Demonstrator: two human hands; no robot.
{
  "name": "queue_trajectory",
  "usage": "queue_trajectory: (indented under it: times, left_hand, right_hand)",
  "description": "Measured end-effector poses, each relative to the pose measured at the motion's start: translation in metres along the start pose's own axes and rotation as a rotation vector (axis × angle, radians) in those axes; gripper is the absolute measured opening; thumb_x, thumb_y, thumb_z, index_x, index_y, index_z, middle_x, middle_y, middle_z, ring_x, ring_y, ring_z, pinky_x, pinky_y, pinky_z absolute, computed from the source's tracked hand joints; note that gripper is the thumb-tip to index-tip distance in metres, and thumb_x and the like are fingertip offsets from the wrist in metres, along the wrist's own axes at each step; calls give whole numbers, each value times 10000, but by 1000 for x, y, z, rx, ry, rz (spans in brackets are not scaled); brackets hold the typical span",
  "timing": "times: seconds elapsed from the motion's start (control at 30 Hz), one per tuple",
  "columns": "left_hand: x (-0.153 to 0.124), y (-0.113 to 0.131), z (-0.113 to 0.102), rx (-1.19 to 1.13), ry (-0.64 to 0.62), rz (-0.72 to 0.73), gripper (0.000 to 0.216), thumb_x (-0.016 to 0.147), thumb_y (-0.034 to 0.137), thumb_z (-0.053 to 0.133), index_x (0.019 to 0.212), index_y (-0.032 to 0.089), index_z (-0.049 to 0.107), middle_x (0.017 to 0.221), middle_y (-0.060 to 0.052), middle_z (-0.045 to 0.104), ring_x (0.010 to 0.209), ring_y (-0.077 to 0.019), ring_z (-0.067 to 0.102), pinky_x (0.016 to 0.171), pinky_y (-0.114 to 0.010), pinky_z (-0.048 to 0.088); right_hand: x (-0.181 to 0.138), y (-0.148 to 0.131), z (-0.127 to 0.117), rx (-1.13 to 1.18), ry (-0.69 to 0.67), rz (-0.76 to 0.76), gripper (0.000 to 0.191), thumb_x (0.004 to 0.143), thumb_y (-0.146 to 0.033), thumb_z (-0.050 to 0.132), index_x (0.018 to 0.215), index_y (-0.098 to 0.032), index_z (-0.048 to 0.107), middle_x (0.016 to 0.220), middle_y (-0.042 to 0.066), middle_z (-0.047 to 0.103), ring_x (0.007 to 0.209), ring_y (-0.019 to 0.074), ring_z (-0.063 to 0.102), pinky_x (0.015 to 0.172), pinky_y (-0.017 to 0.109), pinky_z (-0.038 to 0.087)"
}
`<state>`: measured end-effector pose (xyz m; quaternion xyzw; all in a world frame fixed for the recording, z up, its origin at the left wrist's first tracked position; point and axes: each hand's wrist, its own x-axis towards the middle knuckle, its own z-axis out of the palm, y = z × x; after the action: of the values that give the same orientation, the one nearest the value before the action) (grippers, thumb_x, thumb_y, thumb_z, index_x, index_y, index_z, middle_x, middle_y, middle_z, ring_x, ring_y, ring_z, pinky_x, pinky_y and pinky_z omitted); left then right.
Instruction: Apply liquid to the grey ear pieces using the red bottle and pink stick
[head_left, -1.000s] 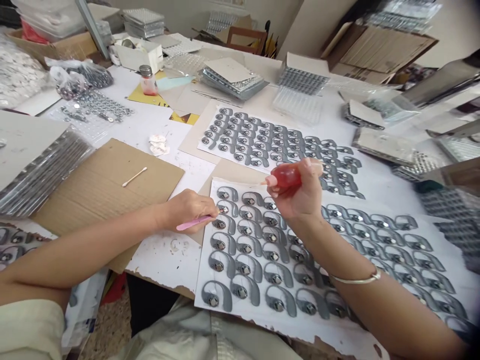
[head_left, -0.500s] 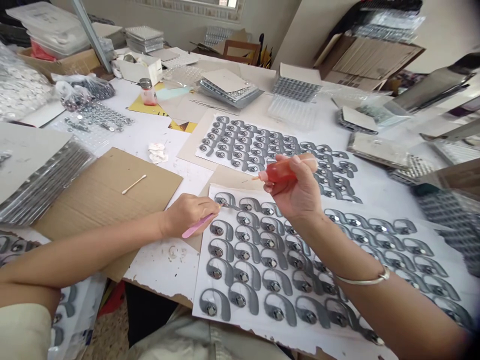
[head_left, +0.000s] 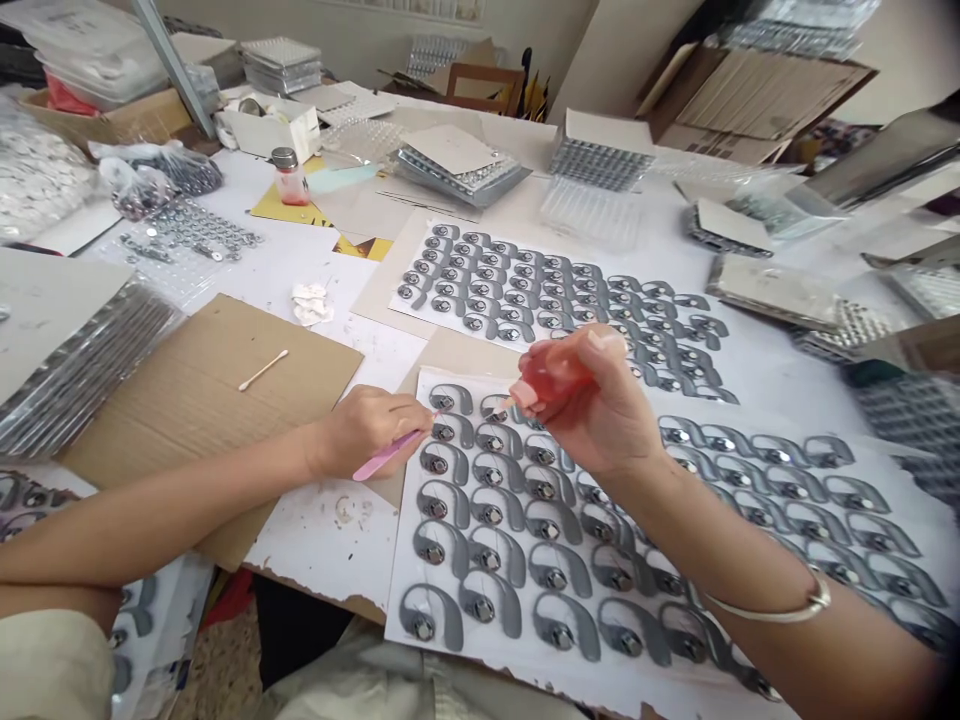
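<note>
My left hand (head_left: 375, 430) is closed around a slim pink-handled tool (head_left: 386, 458), its tip close to the left column of ear-hook earphone pieces. Held in my closed right hand (head_left: 611, 410) is a small squeeze bottle (head_left: 555, 377) of red liquid, tilted so its thin nozzle points down and left. The nozzle tip is just over an ear-hook piece (head_left: 496, 410) in the top row; I cannot tell whether they touch. Grey ear-hook pieces with shiny round centres lie in rows on a white sheet (head_left: 397, 610) beneath both hands.
Behind it lies a second sheet of ear-hook pieces (head_left: 517, 280). To the left, a cotton swab (head_left: 262, 370) rests on brown cardboard (head_left: 195, 390), near a crumpled tissue (head_left: 311, 303). A lidded jar of red liquid (head_left: 289, 178) and stacked trays (head_left: 602, 150) stand farther back.
My right hand has lowered slightly, bringing the bottle's nozzle down and left over the top row. My left hand has shifted a little left, the tool still in it.
</note>
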<state>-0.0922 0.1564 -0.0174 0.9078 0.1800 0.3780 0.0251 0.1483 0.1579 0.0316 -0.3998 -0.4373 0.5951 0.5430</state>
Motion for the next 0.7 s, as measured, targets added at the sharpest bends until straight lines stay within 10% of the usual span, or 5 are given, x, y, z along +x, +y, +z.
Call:
queue_trajectory:
  times: [0.7]
  left_hand:
    - [-7,3,20,264,-200,42,144,821,86,452,766,131,577,766,-86,670,584,-136,606,489,-238,491]
  right_hand:
    - [22,41,21,-484,105,-414,328,808,-499,646,714,-194,572,598,-6,605,525,135,580,530,276,474]
